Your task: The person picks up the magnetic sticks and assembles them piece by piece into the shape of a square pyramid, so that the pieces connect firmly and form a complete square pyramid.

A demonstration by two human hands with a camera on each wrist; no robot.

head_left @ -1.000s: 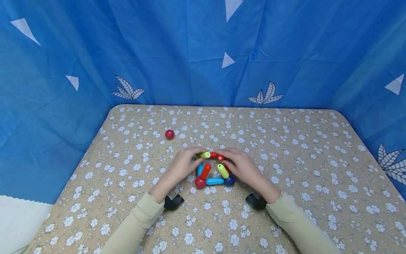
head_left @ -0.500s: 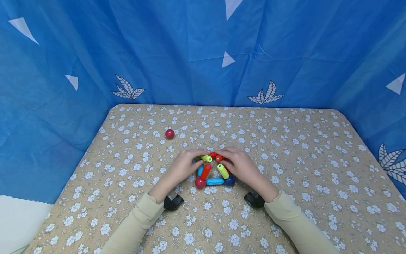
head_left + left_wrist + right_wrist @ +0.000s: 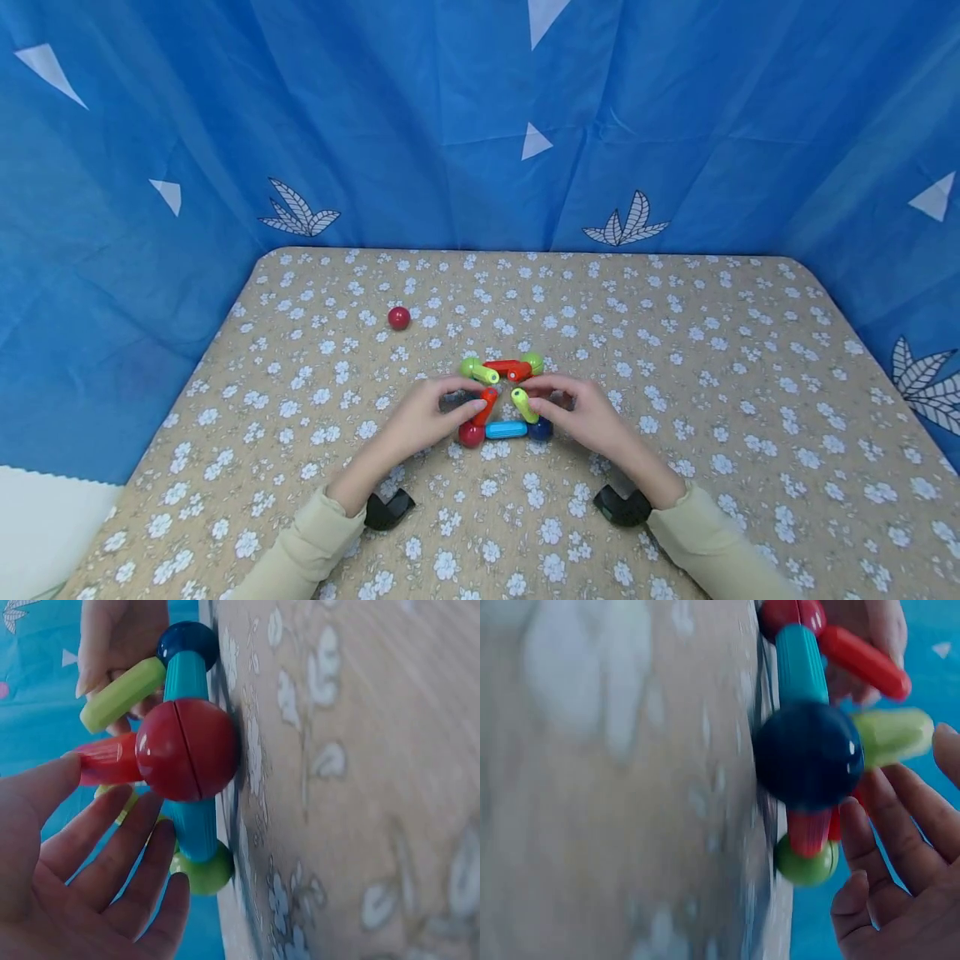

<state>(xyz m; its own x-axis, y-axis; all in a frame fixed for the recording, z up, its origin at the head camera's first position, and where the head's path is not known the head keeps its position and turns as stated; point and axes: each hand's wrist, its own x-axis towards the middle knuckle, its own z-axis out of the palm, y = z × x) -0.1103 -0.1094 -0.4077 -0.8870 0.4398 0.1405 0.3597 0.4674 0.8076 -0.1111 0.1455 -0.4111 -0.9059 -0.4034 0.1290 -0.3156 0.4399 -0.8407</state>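
A frame of magnetic building rods and balls lies on the table. My left hand [image 3: 431,417] pinches the upright red rod [image 3: 109,759] between thumb and fingers; its foot meets a red ball [image 3: 187,750]. On the near right, my right hand [image 3: 588,417] has thumb and fingertips around a yellow-green rod [image 3: 892,736] leaning from the dark blue ball [image 3: 808,756]. A light blue rod [image 3: 506,429] joins these two balls. At the back, green balls [image 3: 532,363] carry another yellow-green rod [image 3: 483,374] and a red rod [image 3: 519,371], both tilted inward.
A loose red ball [image 3: 399,317] lies at the back left of the flowered tablecloth [image 3: 712,400]. Blue curtains [image 3: 420,125] surround the table's back and sides. Black wrist devices [image 3: 388,509] sit under both wrists.
Both hands have left the back rods and come nearer, to the front red and yellow-green rods. The back green balls now show, and the back rods stay leaning inward.
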